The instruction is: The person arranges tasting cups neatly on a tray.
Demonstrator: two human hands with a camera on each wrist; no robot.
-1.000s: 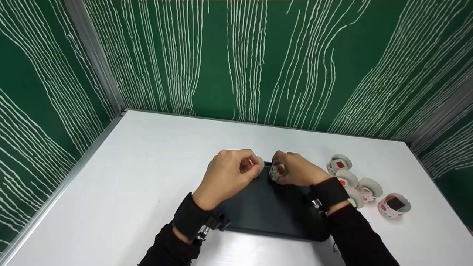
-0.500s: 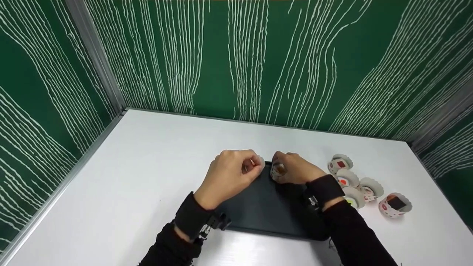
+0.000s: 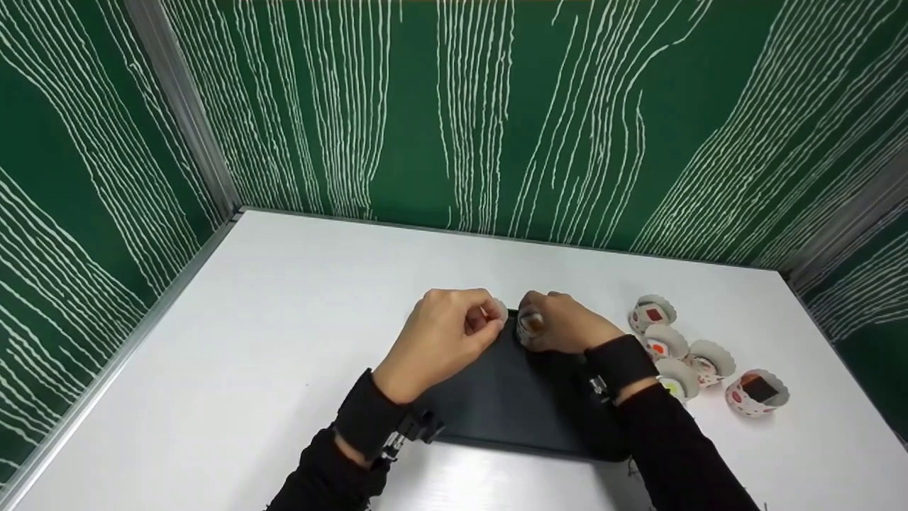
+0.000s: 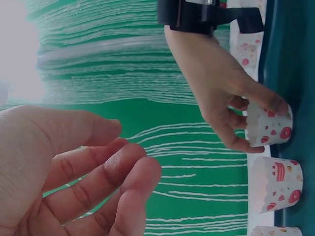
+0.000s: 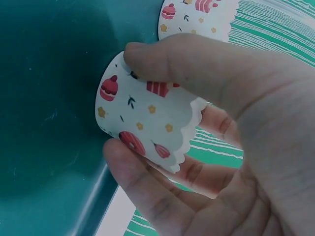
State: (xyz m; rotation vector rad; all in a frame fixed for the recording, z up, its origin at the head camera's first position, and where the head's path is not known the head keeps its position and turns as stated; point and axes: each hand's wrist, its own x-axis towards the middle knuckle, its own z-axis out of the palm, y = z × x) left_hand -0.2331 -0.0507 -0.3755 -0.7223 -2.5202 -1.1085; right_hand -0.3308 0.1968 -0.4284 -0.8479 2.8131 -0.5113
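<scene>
head view: the right hand (image 3: 567, 324) stands at the far edge of the dark tray (image 3: 511, 401), its grip parted only to a patterned paper cup's (image 5: 142, 115) width, thumb on one side and fingertips opposite. the cup's base is at the tray's surface; whether it bears fully, i cannot tell. the left hand (image 3: 438, 338) has its fingers loosely bent towards the thumb, nothing in its grip. a neighbouring cup (image 4: 281, 185) stands just beside the gripped one; five more cups (image 3: 757, 394) sit on the tabletop (image 3: 298, 305) to the right.

the step looks like setting this cup down in line. to do it well, pinch lightly, since the wall looks thin enough to crumple; land the base flat, clear of its neighbour; then part thumb and fingers evenly, so nothing snags the scalloped rim.
</scene>
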